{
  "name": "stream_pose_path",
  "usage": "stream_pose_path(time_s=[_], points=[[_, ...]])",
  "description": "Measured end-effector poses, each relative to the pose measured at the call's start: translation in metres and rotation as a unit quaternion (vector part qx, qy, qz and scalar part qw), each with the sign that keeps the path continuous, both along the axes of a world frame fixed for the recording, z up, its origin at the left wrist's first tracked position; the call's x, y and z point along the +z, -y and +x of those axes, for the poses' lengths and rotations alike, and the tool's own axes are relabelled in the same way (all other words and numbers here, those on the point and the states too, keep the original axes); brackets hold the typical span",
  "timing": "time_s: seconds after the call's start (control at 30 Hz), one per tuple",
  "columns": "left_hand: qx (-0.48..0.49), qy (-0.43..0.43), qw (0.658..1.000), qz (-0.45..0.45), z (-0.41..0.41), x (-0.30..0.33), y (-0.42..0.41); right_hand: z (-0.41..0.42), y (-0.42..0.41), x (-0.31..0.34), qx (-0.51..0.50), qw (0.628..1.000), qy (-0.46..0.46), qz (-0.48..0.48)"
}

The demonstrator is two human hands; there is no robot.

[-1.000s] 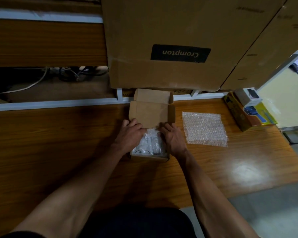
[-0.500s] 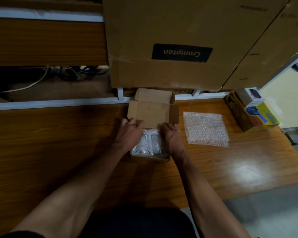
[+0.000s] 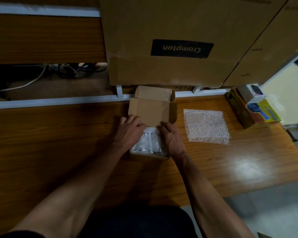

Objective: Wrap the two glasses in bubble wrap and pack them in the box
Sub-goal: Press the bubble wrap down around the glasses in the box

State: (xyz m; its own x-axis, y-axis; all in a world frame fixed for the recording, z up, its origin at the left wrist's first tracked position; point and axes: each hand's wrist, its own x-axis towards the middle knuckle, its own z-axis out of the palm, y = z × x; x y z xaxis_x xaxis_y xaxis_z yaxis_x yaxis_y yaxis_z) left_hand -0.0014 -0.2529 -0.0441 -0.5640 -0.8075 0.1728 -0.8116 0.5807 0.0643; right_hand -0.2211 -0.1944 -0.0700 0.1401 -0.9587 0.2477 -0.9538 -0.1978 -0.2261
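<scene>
The two wrapped glasses [image 3: 149,143] lay side by side in the small box [image 3: 150,156] on the table [image 3: 50,143]. The left hand [image 3: 128,130] and right hand [image 3: 172,138] rested flat on the box's sides, fingers fairly straight, reaching to the lid [image 3: 150,112]. A spare bubble wrap [image 3: 206,128] sheet lay to the right, and the big carton [image 3: 179,40] behind said "Crompton" upside down.

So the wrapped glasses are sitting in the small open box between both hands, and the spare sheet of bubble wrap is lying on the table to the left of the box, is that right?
Not quite. The spare sheet of bubble wrap lies on the table to the right of the small open box, as the head view shows. The rest holds: the wrapped glasses sit in the box between the left hand and the right hand.
</scene>
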Motion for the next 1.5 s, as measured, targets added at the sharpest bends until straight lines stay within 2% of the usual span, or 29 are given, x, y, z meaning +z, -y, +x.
stream_pose_path(time_s=[0.27, 0.4, 0.53, 0.83, 1.13, 1.37, 1.5], points=[[-0.011, -0.001, 1.000, -0.021, 0.007, -0.004, -0.003, 0.007, -0.003, 0.004, -0.040, 0.996, -0.060, 0.050], [-0.015, 0.013, 1.000, -0.017, 0.007, -0.001, -0.005, 0.011, -0.006, 0.006, -0.043, 0.996, -0.070, 0.030], [-0.035, 0.031, 0.998, -0.031, 0.006, -0.001, -0.010, 0.009, -0.010, 0.006, 0.019, 0.993, -0.113, 0.014], [-0.016, 0.078, 0.997, -0.005, 0.005, 0.007, -0.011, 0.013, -0.011, 0.012, -0.002, 0.992, -0.123, 0.000], [-0.003, 0.047, 0.999, -0.024, 0.014, -0.003, -0.018, 0.021, -0.019, 0.014, -0.060, 0.990, -0.128, 0.025], [0.011, 0.124, 0.992, 0.002, 0.004, 0.010, -0.016, 0.022, -0.021, 0.021, -0.088, 0.984, -0.145, 0.045], [-0.007, 0.091, 0.996, -0.017, 0.004, 0.004, -0.024, 0.020, -0.030, 0.019, -0.105, 0.985, -0.135, 0.027]])
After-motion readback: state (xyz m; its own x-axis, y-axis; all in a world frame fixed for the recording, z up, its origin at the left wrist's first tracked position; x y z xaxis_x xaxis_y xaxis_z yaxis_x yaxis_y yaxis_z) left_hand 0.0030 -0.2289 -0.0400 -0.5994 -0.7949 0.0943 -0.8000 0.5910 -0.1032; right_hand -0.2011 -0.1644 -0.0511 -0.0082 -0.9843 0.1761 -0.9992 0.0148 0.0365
